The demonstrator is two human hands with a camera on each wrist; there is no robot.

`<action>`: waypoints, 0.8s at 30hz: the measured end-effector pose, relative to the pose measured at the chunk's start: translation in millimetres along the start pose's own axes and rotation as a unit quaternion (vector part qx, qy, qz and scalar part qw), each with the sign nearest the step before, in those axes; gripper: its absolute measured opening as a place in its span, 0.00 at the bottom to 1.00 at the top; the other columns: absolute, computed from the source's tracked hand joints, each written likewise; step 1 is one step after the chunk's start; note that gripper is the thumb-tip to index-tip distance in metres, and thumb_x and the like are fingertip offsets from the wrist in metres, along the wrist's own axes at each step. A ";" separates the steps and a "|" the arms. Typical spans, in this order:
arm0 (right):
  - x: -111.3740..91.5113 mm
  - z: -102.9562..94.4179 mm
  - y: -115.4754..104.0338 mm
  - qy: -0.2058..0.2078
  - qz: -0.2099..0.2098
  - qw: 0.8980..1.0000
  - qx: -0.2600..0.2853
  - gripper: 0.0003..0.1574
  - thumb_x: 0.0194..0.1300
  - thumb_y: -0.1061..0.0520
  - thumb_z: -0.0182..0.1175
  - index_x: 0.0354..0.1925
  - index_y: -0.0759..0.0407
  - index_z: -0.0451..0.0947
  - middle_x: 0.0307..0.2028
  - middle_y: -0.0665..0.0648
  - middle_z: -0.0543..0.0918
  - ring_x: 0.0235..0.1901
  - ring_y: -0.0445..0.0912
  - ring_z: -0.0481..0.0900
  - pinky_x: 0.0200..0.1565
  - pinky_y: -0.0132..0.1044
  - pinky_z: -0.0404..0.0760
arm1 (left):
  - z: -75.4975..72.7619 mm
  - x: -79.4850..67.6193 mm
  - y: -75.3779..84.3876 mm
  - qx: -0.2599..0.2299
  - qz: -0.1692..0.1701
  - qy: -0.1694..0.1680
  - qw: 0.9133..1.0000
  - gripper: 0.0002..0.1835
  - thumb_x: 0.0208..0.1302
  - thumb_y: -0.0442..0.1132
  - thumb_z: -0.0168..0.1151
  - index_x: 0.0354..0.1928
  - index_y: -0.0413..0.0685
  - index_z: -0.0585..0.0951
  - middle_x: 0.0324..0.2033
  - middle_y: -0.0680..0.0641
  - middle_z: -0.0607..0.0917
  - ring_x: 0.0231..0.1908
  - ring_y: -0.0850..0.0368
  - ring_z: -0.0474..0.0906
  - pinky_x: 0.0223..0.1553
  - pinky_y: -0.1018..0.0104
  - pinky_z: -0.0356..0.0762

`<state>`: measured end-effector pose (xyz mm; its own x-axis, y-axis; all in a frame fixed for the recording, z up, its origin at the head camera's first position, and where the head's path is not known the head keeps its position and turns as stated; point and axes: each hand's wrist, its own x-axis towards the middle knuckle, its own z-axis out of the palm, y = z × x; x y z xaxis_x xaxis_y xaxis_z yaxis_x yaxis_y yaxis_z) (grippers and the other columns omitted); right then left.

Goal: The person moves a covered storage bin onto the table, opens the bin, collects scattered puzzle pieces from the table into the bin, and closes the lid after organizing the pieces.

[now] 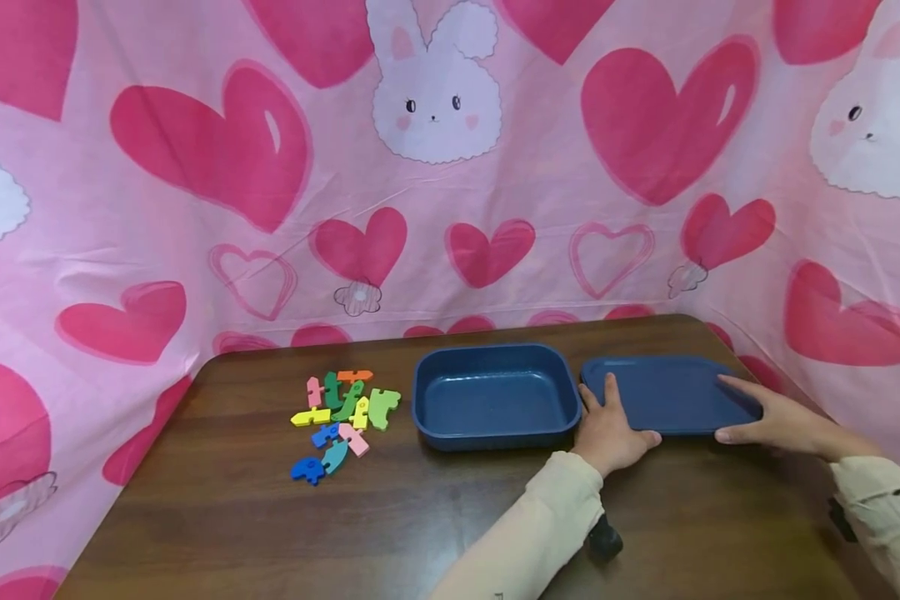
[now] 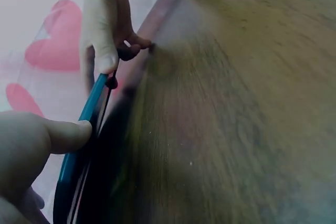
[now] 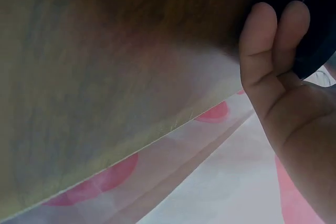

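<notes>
A flat blue rectangular lid [image 1: 675, 392] lies at the right of the brown table, beside a matching deep blue box [image 1: 495, 439]. At the lid's left end my left hand [image 1: 611, 437] grips it, thumb by the near edge and fingers between lid and box. My right hand [image 1: 783, 421] holds the right end, its thumb at the near corner and fingers spread along the side. In the left wrist view the lid's edge [image 2: 68, 174] shows side-on under the left thumb. Two fingertips press against the dark lid edge [image 3: 315, 51] in the right wrist view.
Colourful flat puzzle pieces [image 1: 333, 457] lie loosely grouped on the table [image 1: 330, 542] left of the box. Pink cloth [image 1: 435, 192] with hearts and rabbits hangs behind and along both sides of the table. Dark wrist devices [image 1: 605, 537] sit under the sleeves.
</notes>
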<state>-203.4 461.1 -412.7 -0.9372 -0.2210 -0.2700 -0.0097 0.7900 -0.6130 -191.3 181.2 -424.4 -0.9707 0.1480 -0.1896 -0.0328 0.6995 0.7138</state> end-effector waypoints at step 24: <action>18.6 12.0 -3.2 0.034 -0.020 0.988 -0.152 0.68 0.52 0.36 0.74 0.70 0.77 0.55 0.61 0.92 0.52 0.57 0.85 0.54 0.48 0.79 0.66 | 24.7 6.7 -3.2 0.299 0.029 0.095 0.949 0.54 0.60 0.72 0.61 0.81 0.61 0.48 0.73 0.42 0.60 0.72 0.51 0.58 0.56 0.72 0.71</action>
<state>-216.6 447.6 -424.6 -0.9549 -0.2249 -0.1940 -0.1416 0.9188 -0.3683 -191.8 197.3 -444.6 -0.9939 0.1102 0.0043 0.1088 0.9742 0.1978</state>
